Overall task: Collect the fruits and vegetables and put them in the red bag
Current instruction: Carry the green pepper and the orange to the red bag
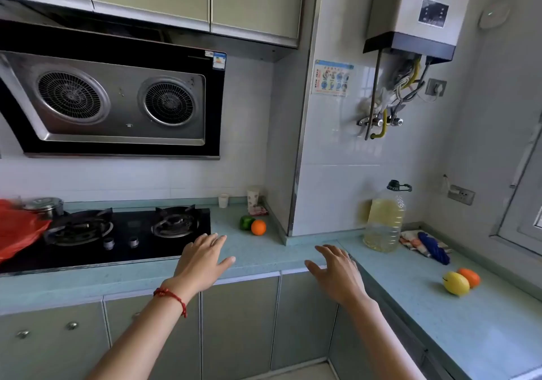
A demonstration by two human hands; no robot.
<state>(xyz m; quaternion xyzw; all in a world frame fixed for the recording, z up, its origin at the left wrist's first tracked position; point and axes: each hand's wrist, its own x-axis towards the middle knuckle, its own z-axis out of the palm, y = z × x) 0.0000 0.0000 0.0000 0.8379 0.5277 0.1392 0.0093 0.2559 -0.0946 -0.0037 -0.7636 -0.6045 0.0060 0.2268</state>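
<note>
Hands held out over the bench (264,258) edge, centre of the frame, palms down, fingers straight and spread, holding nothing. Left hand (202,258) just right of the stove (123,234), aimed up-frame toward the pepper (245,222) and orange (258,227); likely the nearest reach, hence the forward stretch. Right hand (337,272) over the bench corner, angled the same way, probably ready to take the second piece so both come off in one go.

Pepper and orange touching, tucked in the nook by the tiled pillar, right of centre. Lemon (456,283) and a second orange fruit (469,277), touching too, far right on the side run of bench, well apart from both hands. Oil bottle (384,221) and cloth (422,244) between the two pairs; no part of the job.

Red bag (17,230) at the left edge, slumped against the stove, mouth not clearly seen. Sits opposite the fruit, so each load has to cross over the burners. Nothing yet picked up; judged an early stage, all four pieces still lying out.
</note>
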